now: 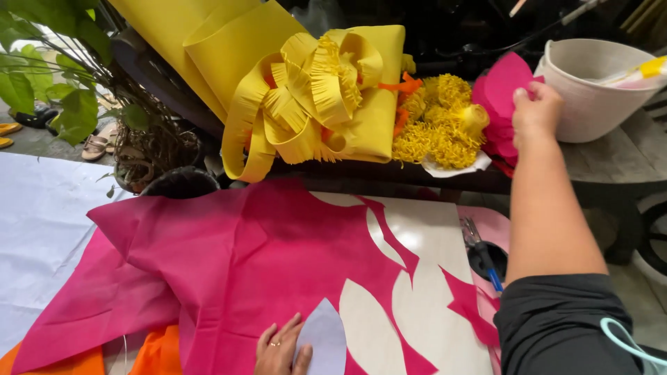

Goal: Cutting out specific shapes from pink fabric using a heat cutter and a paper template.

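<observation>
A potted plant (pixel 48 76) stands at the far left, beside white sheeting (pixel 42 222). Pink fabric (pixel 236 264) with petal-shaped cut-outs covers the desk (pixel 424 236); bare wood shows through the holes. At the near edge the left hand (pixel 280 349) lies flat and open, pressing a pale petal template (pixel 323 337) onto the fabric. Yellow fringed foam rolls (pixel 313 90) crowd the far edge. Scissors (pixel 479 250) lie right. The right hand (pixel 535 111) pinches pink petals (pixel 501 97), seemingly closed on them, near a white basket (pixel 590 83).

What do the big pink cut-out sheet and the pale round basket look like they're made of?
Big pink cut-out sheet: likely matte non-woven fabric or felt; it creases softly and its cut edges are clean. Pale round basket: seemingly coiled cotton rope, faintly ribbed.
</observation>
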